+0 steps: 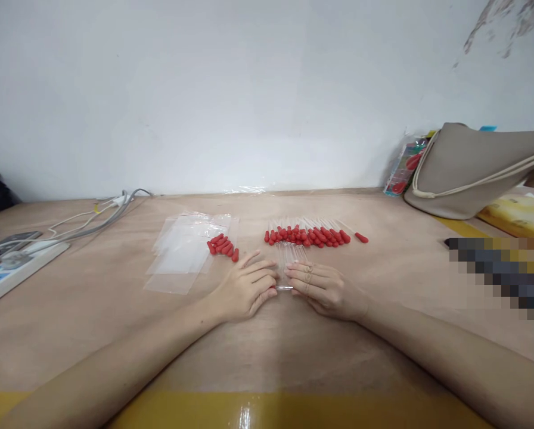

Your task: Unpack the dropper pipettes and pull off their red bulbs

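small bunch of thin clear glass tubes (287,261) lies on the light wooden table (92,310), long way pointing at the wall | left hand (244,290) fingers stretched out, tips touching its left side | right hand (325,290) the same on its right side, just as near

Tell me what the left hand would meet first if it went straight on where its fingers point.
The left hand points right, so it would meet the clear tubes first, which it seems to touch; the right hand lies just beyond.
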Demonstrator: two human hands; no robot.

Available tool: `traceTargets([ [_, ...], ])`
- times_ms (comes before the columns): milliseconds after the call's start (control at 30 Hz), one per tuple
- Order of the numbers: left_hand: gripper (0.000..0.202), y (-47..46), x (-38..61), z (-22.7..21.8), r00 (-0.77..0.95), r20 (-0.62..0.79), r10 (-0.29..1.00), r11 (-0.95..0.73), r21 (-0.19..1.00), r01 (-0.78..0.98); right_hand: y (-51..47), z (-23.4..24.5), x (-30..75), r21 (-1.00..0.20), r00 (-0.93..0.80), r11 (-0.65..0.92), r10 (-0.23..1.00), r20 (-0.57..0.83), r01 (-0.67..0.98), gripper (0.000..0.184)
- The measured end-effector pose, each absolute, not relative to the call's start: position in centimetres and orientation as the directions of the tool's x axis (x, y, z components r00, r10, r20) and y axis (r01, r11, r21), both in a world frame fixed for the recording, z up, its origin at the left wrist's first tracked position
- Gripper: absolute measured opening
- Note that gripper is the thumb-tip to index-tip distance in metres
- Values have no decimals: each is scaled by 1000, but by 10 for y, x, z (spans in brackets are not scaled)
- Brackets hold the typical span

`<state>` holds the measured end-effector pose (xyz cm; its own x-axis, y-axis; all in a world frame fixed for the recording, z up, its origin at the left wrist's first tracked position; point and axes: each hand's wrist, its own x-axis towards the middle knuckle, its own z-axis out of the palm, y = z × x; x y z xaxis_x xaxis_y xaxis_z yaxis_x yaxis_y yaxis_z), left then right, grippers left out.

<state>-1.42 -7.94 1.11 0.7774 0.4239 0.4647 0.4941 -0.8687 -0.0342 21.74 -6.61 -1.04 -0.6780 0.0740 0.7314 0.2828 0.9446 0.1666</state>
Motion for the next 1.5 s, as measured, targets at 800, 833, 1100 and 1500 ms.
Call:
traceTargets([
  [800, 39, 3, -123, 20, -185, 312, 932, -34, 582, 813, -51, 1, 240, -173, -332, 530, 719, 610, 830, 13],
  [833, 38, 2, -122, 20, -177, 313, 933, -37, 574, 818, -53, 4, 239, -158, -341, 528, 719, 606, 834, 12],
  [1100, 29, -11, -108, 30, -93, 497, 863, -114, 371, 922, -57, 7, 236, -147, -306, 416, 826, 473, 897, 19],
  [1500, 18, -8, -16, 26, 442, 600, 666, -595, 71, 800, -56, 0, 232, -153, -428, 560, 757, 494, 814, 27],
])
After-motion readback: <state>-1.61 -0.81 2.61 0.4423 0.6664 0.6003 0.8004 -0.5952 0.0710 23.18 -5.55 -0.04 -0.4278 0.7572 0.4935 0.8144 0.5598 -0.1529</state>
